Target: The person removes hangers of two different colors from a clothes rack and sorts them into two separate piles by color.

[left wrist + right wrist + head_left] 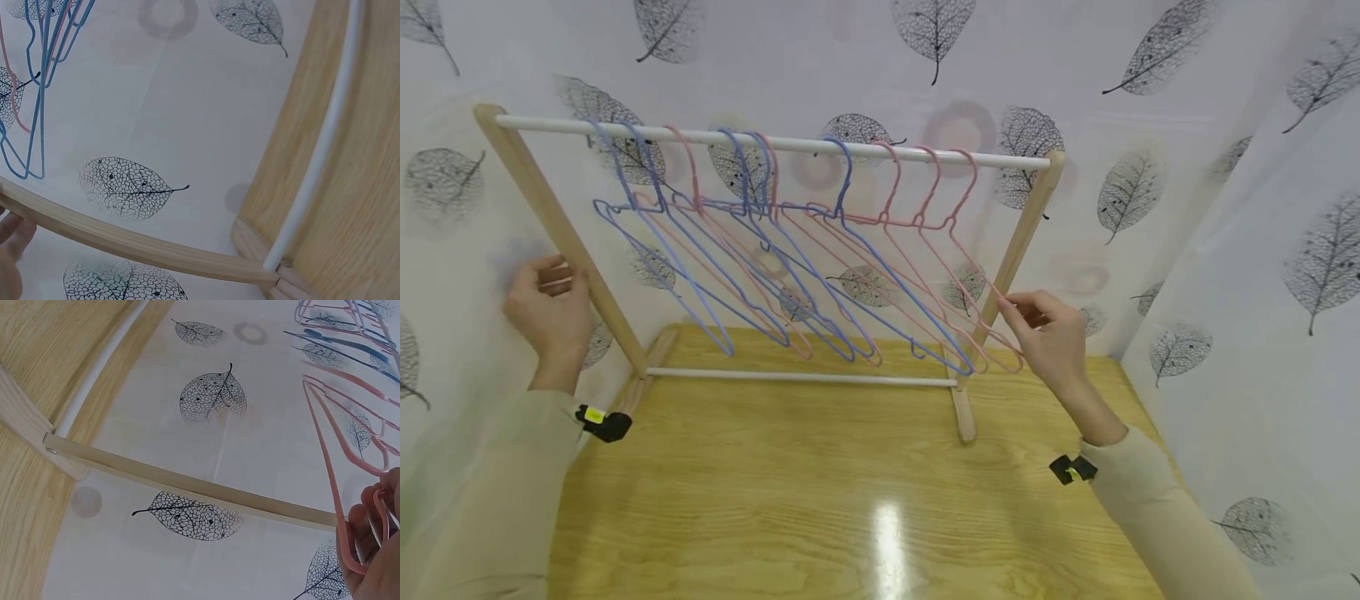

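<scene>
My left hand (553, 310) is at the left wooden post of a small clothes rack (550, 200), its thumb against the post and its other fingers bent beside it. The left wrist view catches only the fingertips (20, 236) at the post (125, 240). At the rack's other end, my right hand (1048, 337) pinches the rightmost pink hanger (973, 258) by its sloping side. Up close, bent fingers (359, 525) surround part of that pink hanger (326, 459). Its hook stays over the white top rail (805, 145).
Several blue hangers (895, 271) and pink hangers (692, 171) hang along the rail, crowded and overlapping toward the left. A white lower bar (805, 377) joins the wooden feet on the wood-grain table (775, 483). Leaf-patterned sheeting (1217, 275) surrounds the rack behind and at the sides.
</scene>
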`<state>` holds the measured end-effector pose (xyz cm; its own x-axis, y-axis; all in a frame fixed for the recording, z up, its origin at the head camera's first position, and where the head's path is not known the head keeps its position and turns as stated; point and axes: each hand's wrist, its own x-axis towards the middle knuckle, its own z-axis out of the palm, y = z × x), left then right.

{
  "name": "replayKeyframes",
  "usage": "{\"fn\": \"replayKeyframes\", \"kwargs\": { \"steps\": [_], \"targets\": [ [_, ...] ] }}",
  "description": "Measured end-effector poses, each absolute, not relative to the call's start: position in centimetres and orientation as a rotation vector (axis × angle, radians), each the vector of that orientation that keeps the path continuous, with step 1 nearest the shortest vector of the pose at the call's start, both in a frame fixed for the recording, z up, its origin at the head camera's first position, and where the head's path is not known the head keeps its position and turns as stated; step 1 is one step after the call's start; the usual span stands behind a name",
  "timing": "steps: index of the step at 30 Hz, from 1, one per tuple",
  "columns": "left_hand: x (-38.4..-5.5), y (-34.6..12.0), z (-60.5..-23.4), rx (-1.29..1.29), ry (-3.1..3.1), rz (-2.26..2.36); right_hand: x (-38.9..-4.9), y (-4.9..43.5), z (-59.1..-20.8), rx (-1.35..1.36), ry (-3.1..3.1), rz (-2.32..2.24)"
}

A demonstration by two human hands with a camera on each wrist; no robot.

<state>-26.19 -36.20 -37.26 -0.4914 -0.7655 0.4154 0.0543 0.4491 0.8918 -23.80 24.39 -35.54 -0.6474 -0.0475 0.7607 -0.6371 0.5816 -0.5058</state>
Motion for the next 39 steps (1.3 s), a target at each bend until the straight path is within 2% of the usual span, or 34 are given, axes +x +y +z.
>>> {"fn": "replayKeyframes", "kwargs": {
  "steps": [26, 39],
  "targets": [
    [-26.0, -36.6, -37.8, 0.547, -1.836, -1.143, -21.7, 28.2, -32.4, 0.475, -1.996, 0.980],
    [-26.0, -36.7, -37.8, 0.522, -1.836, -1.118, -20.5, 31.9, -32.9, 0.331, -2.047, 1.195]
  ]
}}
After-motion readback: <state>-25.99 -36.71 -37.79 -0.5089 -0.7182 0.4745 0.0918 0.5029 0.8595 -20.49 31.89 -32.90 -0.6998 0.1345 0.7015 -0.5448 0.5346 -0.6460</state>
